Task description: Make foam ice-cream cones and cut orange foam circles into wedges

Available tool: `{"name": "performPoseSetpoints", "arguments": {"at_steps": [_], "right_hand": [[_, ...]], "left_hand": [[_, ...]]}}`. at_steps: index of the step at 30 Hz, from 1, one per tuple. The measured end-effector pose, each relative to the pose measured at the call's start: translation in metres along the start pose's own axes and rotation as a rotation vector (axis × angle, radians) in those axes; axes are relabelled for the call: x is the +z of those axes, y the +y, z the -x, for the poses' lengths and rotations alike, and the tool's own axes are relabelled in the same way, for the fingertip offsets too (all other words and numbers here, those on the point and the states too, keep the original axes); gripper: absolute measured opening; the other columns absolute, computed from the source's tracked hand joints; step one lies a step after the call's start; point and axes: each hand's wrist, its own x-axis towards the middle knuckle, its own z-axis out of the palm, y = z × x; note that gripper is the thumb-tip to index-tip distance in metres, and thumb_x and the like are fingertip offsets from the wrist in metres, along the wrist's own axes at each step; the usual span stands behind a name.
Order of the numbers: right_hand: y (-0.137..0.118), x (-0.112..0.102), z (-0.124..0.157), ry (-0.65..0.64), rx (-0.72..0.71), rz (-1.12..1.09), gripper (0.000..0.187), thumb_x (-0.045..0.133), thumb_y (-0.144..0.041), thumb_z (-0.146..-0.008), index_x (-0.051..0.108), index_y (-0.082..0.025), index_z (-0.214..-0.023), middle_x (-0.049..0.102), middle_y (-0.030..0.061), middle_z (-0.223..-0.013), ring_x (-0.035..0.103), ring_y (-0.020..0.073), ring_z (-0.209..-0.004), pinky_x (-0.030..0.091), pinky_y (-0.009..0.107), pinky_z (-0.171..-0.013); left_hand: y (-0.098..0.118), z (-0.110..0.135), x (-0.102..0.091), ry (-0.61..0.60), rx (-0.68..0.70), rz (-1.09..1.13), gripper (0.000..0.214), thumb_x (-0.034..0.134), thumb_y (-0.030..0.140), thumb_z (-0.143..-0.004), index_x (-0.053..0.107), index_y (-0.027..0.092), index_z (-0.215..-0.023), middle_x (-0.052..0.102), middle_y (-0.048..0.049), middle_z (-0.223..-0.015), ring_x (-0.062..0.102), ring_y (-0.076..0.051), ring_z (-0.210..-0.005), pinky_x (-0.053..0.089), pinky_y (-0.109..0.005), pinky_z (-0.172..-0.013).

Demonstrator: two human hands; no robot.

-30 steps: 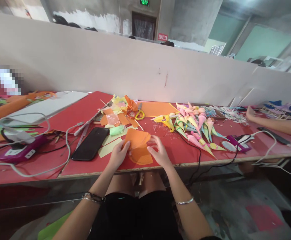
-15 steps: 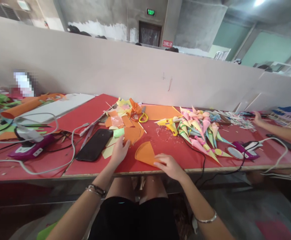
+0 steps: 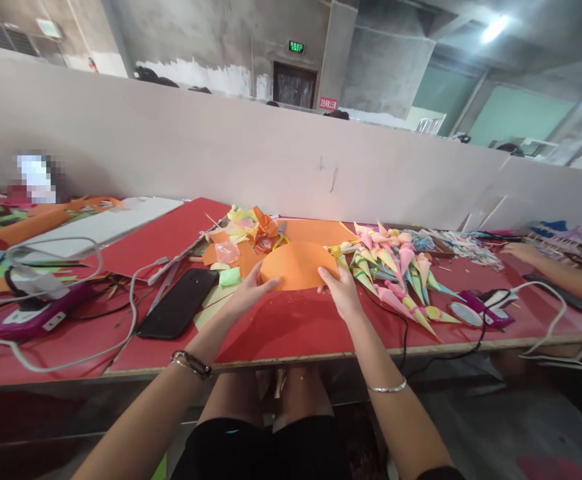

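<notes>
An orange paper piece (image 3: 298, 265) with a curved upper edge is held up above the red table, stretched between my two hands. My left hand (image 3: 251, 292) grips its left edge, thumb on the near face. At the opposite edge my right hand (image 3: 338, 287) pinches it, thumb likewise in front. Behind the paper, the yellow glue gun (image 3: 343, 252) and yellow-handled scissors (image 3: 281, 238) are partly hidden. Just left of my left hand lie a light green roll (image 3: 229, 277) and pale yellow paper pieces (image 3: 209, 308).
A black phone (image 3: 178, 303) lies left. Pastel paper cones (image 3: 391, 257) are heaped right, near a cord and a purple power strip (image 3: 491, 313). Another purple strip (image 3: 35, 313) with white cables sits far left. Another person's arm (image 3: 555, 270) reaches in at right. A white partition (image 3: 251, 153) stands behind.
The orange paper has been lifted off the table and now looks wider. My left hand moved from beside the green roll to take its left edge. The view has shifted slightly.
</notes>
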Motion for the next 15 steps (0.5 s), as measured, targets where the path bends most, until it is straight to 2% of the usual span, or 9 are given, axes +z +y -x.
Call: {"name": "performPoseSetpoints", "arguments": {"at_steps": [3,5,7,10,12,15], "right_hand": [[0.01,0.007,-0.004,0.042,-0.067,0.019,0.034,0.061,-0.033,-0.067,0.057,-0.016,-0.097,0.063,0.0003,-0.076,0.052,0.0078,-0.045,0.048,0.024,-0.048],[0.019,0.012,-0.002,0.098,-0.151,0.055,0.034,0.056,-0.03,-0.072,0.055,-0.017,-0.103,0.063,0.0033,-0.082,0.056,0.0112,-0.055,0.051,0.027,-0.056],[0.029,0.016,0.001,0.133,-0.299,0.214,0.03,0.051,-0.025,-0.075,0.056,-0.017,-0.104,0.061,0.0069,-0.089,0.059,0.015,-0.066,0.052,0.03,-0.063],[0.037,0.023,0.0,-0.014,-0.564,0.588,0.037,0.046,-0.011,-0.075,0.057,-0.018,-0.11,0.058,0.0096,-0.098,0.058,0.0205,-0.089,0.05,0.034,-0.078],[0.037,0.028,-0.003,-0.166,-0.645,0.823,0.047,0.044,-0.004,-0.074,0.057,-0.021,-0.115,0.056,0.0096,-0.101,0.056,0.0214,-0.094,0.049,0.034,-0.081],[0.034,0.036,-0.01,-0.293,-0.711,1.042,0.047,0.046,-0.005,-0.076,0.058,-0.025,-0.117,0.055,0.0095,-0.104,0.055,0.0221,-0.095,0.048,0.035,-0.083]], "left_hand": [[0.001,-0.008,-0.005,0.057,-0.039,-0.014,0.04,0.065,0.048,-0.064,0.06,0.018,-0.09,0.069,-0.0046,-0.08,0.063,-0.018,-0.067,0.05,-0.028,-0.059],[-0.002,-0.01,-0.007,0.123,-0.018,-0.083,0.034,0.063,0.05,-0.064,0.059,0.017,-0.072,0.064,-0.0017,-0.06,0.058,-0.015,-0.052,0.044,-0.025,-0.047],[-0.006,-0.01,-0.008,0.148,0.007,-0.125,0.036,0.063,0.052,-0.063,0.054,0.017,-0.058,0.058,0.0,-0.047,0.052,-0.013,-0.044,0.038,-0.023,-0.041],[-0.013,-0.009,-0.006,0.116,0.017,-0.138,0.04,0.059,0.055,-0.065,0.055,0.017,-0.056,0.057,-0.0011,-0.045,0.052,-0.014,-0.044,0.04,-0.024,-0.044],[-0.017,-0.01,-0.005,0.114,0.04,-0.119,0.041,0.055,0.057,-0.067,0.058,0.017,-0.058,0.06,-0.0023,-0.048,0.055,-0.016,-0.047,0.046,-0.027,-0.05],[-0.02,-0.012,-0.005,0.221,0.13,-0.08,0.039,0.055,0.058,-0.066,0.059,0.02,-0.06,0.06,-0.0019,-0.051,0.058,-0.017,-0.053,0.05,-0.029,-0.055]]}}
